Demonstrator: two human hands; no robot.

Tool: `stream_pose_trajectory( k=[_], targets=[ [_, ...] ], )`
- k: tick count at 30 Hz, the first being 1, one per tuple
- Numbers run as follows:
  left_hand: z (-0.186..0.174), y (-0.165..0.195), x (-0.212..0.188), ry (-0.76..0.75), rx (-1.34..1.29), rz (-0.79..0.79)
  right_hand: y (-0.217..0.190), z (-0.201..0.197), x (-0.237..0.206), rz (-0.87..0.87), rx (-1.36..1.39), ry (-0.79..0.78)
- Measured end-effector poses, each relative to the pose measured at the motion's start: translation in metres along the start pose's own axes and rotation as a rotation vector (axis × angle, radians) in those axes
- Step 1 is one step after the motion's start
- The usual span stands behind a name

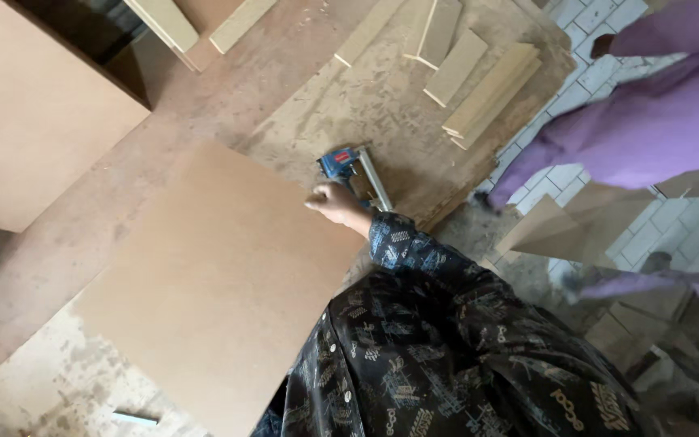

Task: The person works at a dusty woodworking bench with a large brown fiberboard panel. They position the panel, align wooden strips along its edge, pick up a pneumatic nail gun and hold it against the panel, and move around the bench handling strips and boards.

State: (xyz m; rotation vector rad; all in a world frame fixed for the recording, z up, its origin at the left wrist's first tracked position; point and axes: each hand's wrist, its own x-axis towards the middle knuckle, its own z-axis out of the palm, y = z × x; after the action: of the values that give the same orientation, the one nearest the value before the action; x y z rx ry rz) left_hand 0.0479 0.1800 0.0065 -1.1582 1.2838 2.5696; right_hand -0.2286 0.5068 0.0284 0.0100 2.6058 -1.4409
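Patterned dark sleeve [414, 251] of the person's arm, nearest the camera, leads up to one hand [335, 201], judged the right; its fingers are curled closed over the far corner of a large brown board [212, 283], which lies flat on the floor and fills the near middle of the view. The left hand does not show. A blue nail gun [348, 168] with a long metal magazine lies on the floor just beyond the hand, close to the knuckles but not held. As a judgement, the work stands at placing or steadying the board: no fastenings can be made out on its face, and the nail gun is idle, so any fixing looks yet to come. Around it: a second, larger board [34, 113] at the far left, partly over a dark opening; a scatter of pale wooden strips [491, 89] at the far side on a dusty sheet; white floor tiles [608, 73] at the right. A second person in purple clothing [649, 121] stands close at the far right, crowding that side, and loose offcuts [560, 231] lie just right of the sleeve.
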Motion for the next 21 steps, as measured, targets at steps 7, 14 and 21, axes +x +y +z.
stream_pose_trajectory(
  k=[7,14,21],
  targets=[
    [0.024,-0.041,-0.023,0.071,0.011,-0.108,0.073,-0.058,-0.008,0.075,0.437,-0.100],
    [0.021,-0.079,-0.038,0.184,-0.067,-0.021,0.126,-0.218,0.034,0.400,-0.842,0.508],
    [0.012,-0.045,-0.012,0.272,-0.190,0.154,0.153,-0.256,0.043,0.494,-0.939,0.338]
  ],
)
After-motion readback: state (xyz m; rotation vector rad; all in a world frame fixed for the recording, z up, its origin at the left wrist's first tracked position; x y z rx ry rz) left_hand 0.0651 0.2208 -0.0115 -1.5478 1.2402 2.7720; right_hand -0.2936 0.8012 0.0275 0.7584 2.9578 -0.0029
